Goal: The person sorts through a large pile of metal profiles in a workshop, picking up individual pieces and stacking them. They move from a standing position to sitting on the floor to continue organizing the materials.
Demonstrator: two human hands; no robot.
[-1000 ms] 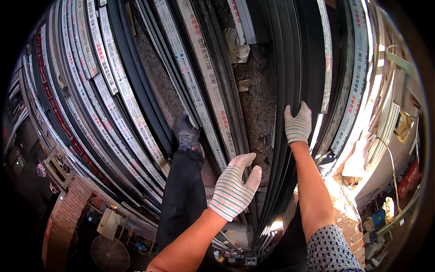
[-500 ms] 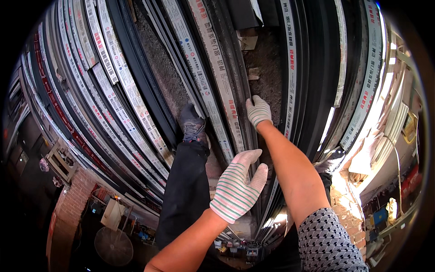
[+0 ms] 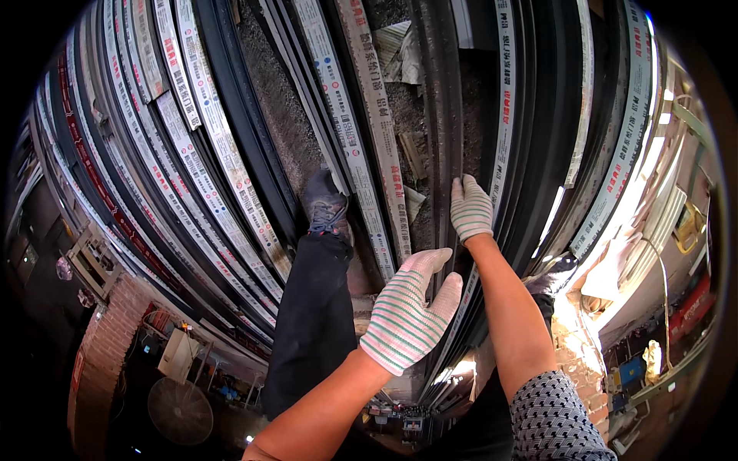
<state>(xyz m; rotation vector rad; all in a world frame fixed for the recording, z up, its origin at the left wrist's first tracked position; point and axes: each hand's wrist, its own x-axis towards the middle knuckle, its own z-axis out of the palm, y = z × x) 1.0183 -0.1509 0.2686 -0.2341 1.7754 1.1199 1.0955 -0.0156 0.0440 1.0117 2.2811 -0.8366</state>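
Long labelled profiles [image 3: 223, 146] are filling the left side, running lengthwise; their pale faces are carrying repeated printed characters in red and dark ink, plus small round red and blue marks. A right-hand stack of black profiles [image 3: 542, 100] is lying alongside, a pale printed strip [image 3: 505, 92] showing on its near edge. Between the two groups, a dark brown profile [image 3: 442, 115] is running from the top edge down to the hands, its visible face looking plain. A black trouser leg [image 3: 311, 323] is standing left of it.

Left forearm is reaching up and rightward from the bottom edge; right forearm is reaching up and leftward, a little farther out. Both hands are wearing pale gloves with green stripes.

Left hand [image 3: 411, 311] is curving partly closed, the dark brown profile passing between thumb and fingers. Right hand [image 3: 471, 209] is bending its fingers against that profile's right edge; cannot tell how far they are wrapping underneath. A shoe [image 3: 327, 203] is resting among the profiles; paper scraps [image 3: 400, 54] are lying beyond.
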